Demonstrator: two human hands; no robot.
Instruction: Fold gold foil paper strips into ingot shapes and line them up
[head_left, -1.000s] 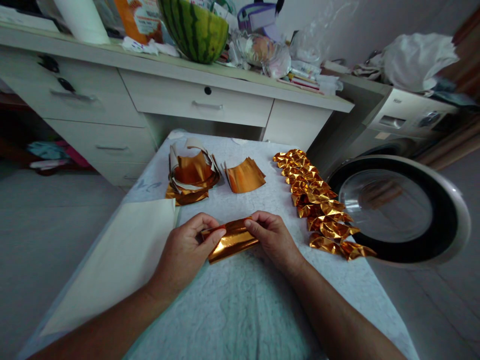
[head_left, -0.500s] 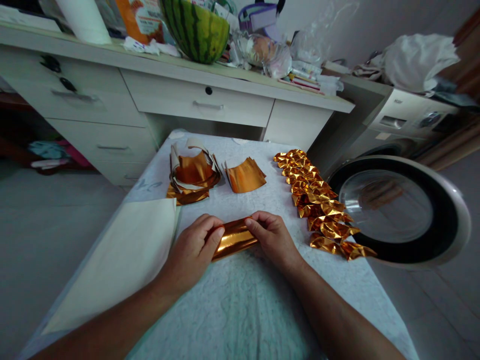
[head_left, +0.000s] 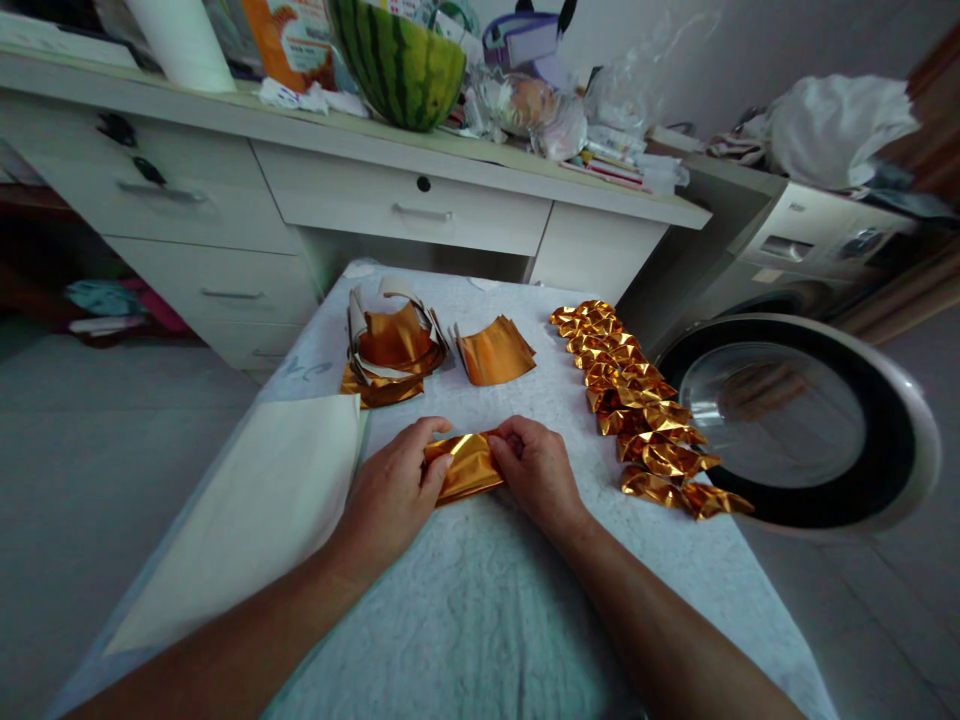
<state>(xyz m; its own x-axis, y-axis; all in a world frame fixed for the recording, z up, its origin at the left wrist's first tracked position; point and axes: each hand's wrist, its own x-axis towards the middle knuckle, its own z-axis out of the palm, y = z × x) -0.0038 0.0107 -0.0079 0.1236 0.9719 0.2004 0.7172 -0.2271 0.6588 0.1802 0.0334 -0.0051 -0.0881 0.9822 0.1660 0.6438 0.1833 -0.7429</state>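
Between my two hands is a folded sheet of shiny gold foil paper [head_left: 469, 468], close above the cloth-covered table. My left hand [head_left: 401, 475] grips its left end, with the thumb on the near face and the index finger at the top edge. At the other end my right hand [head_left: 534, 462] pinches the foil between thumb and curled fingers. Beyond them lies a small stack of curved gold sheets [head_left: 496, 350]. Left of that sits a curled bundle of gold and whitish sheets [head_left: 394, 340]. Folded gold foil pieces [head_left: 637, 405] form a long overlapping row on the right.
A large cream sheet [head_left: 247, 500] covers the table's left side. Behind the table [head_left: 480, 620] stands a white drawer cabinet [head_left: 405, 205] bearing a cut watermelon [head_left: 401, 65] and clutter. An open washing machine door [head_left: 787, 420] reaches close to the table's right edge.
The foil strip, smooth half a second ago, now looks creased and shorter between my hands. My right fingers have curled in more tightly, and my left index finger has lifted slightly.
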